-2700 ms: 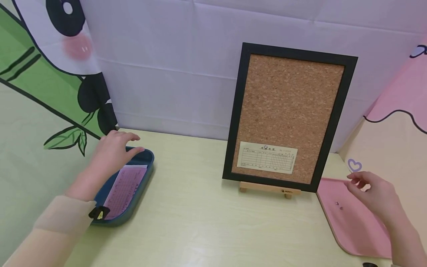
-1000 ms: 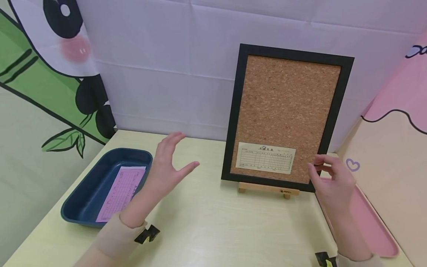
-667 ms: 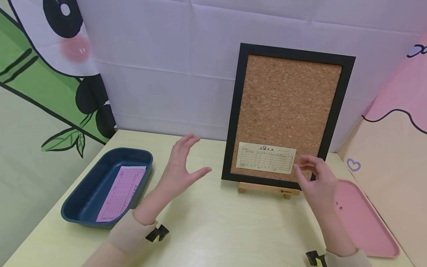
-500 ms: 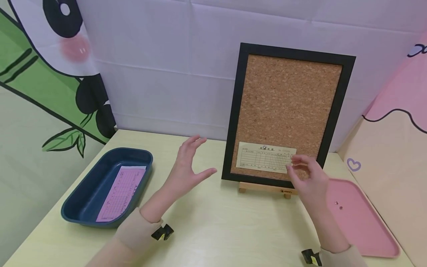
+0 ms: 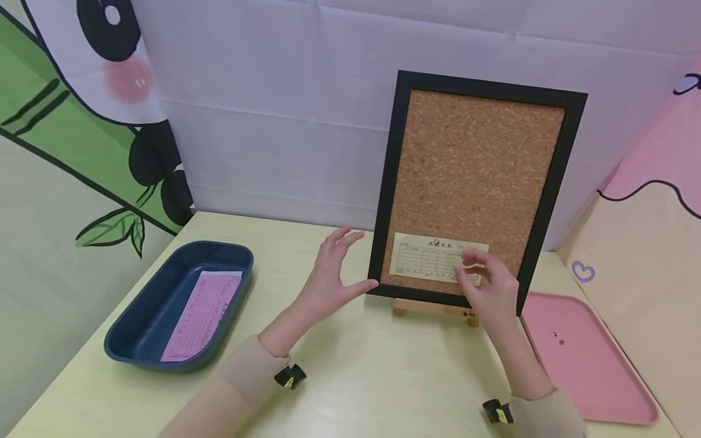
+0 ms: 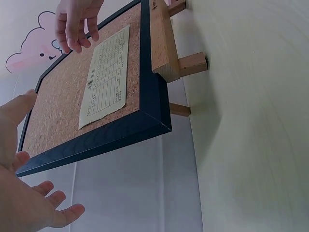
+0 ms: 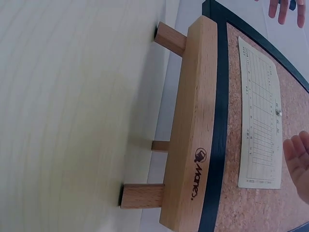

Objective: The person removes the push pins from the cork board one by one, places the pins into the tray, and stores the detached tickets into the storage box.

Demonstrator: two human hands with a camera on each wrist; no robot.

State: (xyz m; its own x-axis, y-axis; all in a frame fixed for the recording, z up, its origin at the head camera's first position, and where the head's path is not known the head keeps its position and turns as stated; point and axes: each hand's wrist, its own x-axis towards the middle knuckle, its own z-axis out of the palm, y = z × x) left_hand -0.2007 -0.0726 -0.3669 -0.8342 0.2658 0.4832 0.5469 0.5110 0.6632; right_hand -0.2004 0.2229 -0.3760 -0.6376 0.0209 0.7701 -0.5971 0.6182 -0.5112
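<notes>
A framed cork board (image 5: 482, 170) leans upright on a small wooden easel (image 5: 432, 308). A pale printed receipt slip (image 5: 418, 261) lies flat on its lower part, with a silver pushpin (image 5: 436, 242) at the slip's top edge, also seen in the right wrist view (image 7: 278, 113). My left hand (image 5: 331, 277), fingers spread and thumb apart, is by the frame's lower left corner and holds nothing. In front of the slip's right end hovers my right hand (image 5: 493, 292), fingers loosely bent and nothing visible between them; it hides part of the slip.
A deep blue tray (image 5: 128, 325) with a pink printed slip (image 5: 202, 316) stands on the left. On the right a flat pink tray (image 5: 597, 371) bears small pins (image 5: 557, 338). A cloth backdrop (image 5: 274, 121) closes off the back of the table.
My left hand has moved right from over the blue tray to the board's lower left corner. My right hand has come left from above the pink tray to the slip's right end.
</notes>
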